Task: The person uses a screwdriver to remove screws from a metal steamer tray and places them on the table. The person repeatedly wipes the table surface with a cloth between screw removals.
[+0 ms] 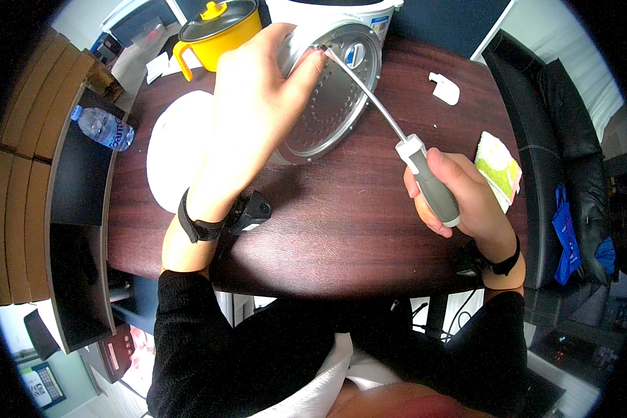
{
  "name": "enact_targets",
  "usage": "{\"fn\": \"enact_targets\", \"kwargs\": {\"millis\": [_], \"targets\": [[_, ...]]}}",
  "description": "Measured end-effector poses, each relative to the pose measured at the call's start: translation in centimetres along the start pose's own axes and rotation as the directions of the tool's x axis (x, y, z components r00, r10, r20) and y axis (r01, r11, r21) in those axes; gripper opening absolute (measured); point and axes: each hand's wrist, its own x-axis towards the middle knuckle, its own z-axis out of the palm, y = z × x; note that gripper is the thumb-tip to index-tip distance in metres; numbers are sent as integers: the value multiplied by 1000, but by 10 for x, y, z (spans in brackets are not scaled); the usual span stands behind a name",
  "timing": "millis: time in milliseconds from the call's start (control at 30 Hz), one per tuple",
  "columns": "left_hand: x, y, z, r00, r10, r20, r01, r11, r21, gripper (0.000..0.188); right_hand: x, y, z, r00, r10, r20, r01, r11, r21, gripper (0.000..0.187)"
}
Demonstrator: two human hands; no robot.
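Observation:
My left hand point(261, 90) grips the edge of a round, silver metal lid plate point(327, 122), which is tilted up on the table. Its thumb presses near the plate's upper rim. In my right hand point(460, 188) is a screwdriver point(432, 182) with a grey and white handle. The long shaft points up and left, and its tip meets the plate's rim beside my left thumb. Behind the plate stands a white appliance body point(334, 10), cut off by the picture's top. A white round piece point(177, 153) lies partly under my left forearm.
A yellow pot point(223, 42) with a dark lid stands at the far left. A small white plastic part point(444, 89) and a folded patterned cloth point(498, 167) lie on the right of the brown table point(327, 237). A water bottle point(103, 128) rests beyond the left edge.

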Motion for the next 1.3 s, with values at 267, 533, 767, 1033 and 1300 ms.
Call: {"fn": "enact_targets", "kwargs": {"millis": [267, 533, 767, 1033, 1300], "targets": [[1, -4, 1, 995, 84, -45, -84, 996, 7, 37, 0, 1, 0, 1000, -13, -4, 13, 1000, -29, 50], [1, 0, -4, 992, 126, -8, -124, 984, 125, 33, 1, -7, 1, 992, 29, -119, -54, 977, -208, 43], [5, -2, -15, 976, 208, 62, -215, 962, 170, 31, 2, -16, -12, 656, -698, -288, 7, 386, -922, 21], [4, 3, -15, 987, 35, 157, -53, 992, 113, 34, -7, -21, -20, 630, -703, -329, -1, 423, -906, 24], [6, -1, -11, 993, 78, -84, -81, 996, -30, 37, -3, -6, -13, 928, -228, -296, 158, 957, -242, 47]]}}
